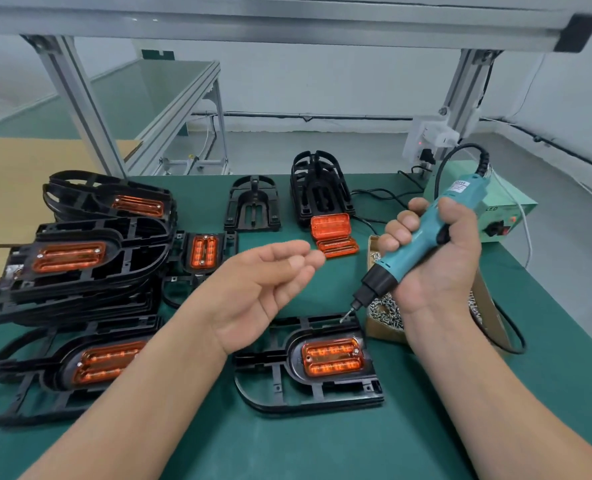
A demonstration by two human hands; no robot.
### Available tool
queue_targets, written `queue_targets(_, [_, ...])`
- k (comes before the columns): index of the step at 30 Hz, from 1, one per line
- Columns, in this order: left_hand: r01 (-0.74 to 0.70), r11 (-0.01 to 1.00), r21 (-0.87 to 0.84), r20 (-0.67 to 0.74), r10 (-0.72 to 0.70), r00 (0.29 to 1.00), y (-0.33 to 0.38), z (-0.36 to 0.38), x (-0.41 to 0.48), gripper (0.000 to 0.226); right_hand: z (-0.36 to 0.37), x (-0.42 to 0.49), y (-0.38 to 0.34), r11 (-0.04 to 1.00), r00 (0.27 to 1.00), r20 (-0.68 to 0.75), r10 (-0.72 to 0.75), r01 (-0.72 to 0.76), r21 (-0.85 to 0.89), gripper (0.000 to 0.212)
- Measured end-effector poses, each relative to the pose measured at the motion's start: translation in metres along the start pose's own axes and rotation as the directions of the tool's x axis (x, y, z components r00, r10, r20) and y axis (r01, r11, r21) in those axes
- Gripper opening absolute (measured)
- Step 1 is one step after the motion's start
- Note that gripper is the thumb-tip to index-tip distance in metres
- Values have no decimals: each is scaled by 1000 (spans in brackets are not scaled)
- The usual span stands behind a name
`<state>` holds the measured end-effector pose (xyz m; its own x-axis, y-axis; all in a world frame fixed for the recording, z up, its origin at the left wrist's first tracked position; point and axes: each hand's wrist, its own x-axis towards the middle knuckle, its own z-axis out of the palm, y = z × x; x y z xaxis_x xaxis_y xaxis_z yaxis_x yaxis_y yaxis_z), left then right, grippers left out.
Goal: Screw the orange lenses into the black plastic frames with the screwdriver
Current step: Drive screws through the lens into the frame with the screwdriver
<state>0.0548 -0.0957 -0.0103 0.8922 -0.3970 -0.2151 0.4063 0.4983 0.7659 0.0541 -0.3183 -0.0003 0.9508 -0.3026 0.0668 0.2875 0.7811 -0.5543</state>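
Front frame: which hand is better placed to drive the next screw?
Right. The right hand grips the screwdriver, tip over the frame; the left hand is open and empty.

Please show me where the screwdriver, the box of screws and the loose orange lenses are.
screwdriver (396, 259): head view, on the teal body just above the black nose.
box of screws (384, 332): head view, on the cardboard front wall.
loose orange lenses (331, 225): head view, on the face of the farther lens.

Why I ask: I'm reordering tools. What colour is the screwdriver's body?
The screwdriver is teal with a black nose; the head view shows it best.
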Motion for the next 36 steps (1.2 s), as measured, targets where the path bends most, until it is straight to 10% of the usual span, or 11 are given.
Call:
queue_targets(4, [-91,953,-290,-138,52,989,6,-2,4,36,0,0,1,1000,1000,-5,-5,5,-9,19])
queue_targets(23, [22,920,390,61,-50,997,0,7,-10,12,1,-2,0,1000,999,-34,2,-2,-4,20])
queue_targets(36, [-135,615,777,159,16,987,-10,7,-12,20,2,-3,-4,998,999,-39,-31,33,54,22])
